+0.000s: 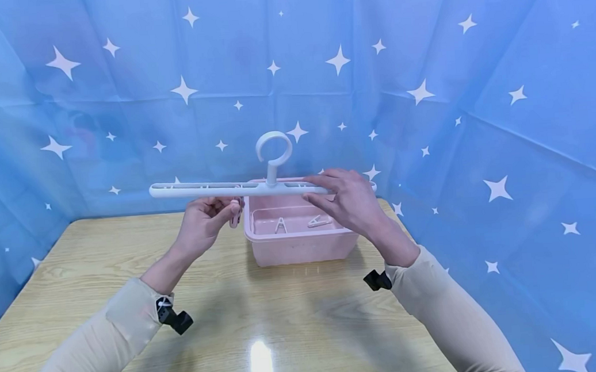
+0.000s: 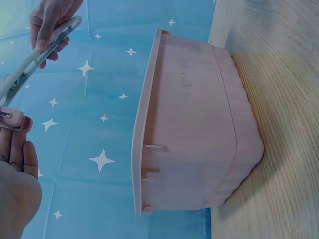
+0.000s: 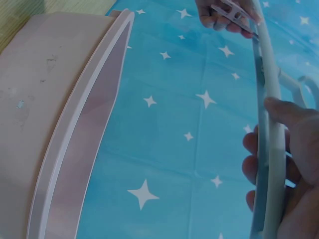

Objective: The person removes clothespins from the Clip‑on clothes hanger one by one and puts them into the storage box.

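A white plastic hanger [image 1: 199,189] is held level above the bin, its round hook pointing up. My right hand [image 1: 353,200] grips the right part of its bar, thumb on the near side and fingers behind, as the right wrist view shows. Under the bar, left of the hook, my left hand [image 1: 202,222] pinches a pale pink clothespin [image 1: 235,214]. In the right wrist view one end of this clothespin [image 3: 234,14] reaches the bar's underside; whether it is fastened there I cannot tell.
A pink plastic bin [image 1: 305,250] stands on the wood-grain table [image 1: 225,329] below the hanger. Inside lie two light clothespins, one on the left [image 1: 280,226] and another on the right [image 1: 319,221]. A blue curtain with white stars [image 1: 132,117] hangs behind and at the sides.
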Demonstrator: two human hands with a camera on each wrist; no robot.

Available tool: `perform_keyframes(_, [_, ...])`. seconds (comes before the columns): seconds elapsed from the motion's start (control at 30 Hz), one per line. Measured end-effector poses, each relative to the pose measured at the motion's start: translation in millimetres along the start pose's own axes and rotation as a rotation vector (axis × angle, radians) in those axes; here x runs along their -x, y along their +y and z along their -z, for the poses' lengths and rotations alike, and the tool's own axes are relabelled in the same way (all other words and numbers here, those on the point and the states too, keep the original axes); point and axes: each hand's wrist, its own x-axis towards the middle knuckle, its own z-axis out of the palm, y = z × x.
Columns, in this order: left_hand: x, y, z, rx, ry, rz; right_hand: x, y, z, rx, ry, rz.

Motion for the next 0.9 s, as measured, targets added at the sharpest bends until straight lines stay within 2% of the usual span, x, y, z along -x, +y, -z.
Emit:
perform_keyframes(0.23, [-0.1,-1.7,-2.4,-0.026,0.052,-0.042,-1,-1,1,-0.002,-0.013,-0.018])
perform_keyframes(0.4, [0.5,-0.8,-5.3,-0.070,0.095,-0.042,0,-2,1,0.003,-0.014,-0.021])
perform_keyframes(0.53, [1.8,-2.0,-7.6,-0.067,0.120,-0.042,1,-2,0,0.005,-0.020,-0.028])
perform_keyframes(0.9, [2.2,-4.2,-10.9,-0.108,0.196,-0.081,-1,-1,-2,0.014,0.007,0.001])
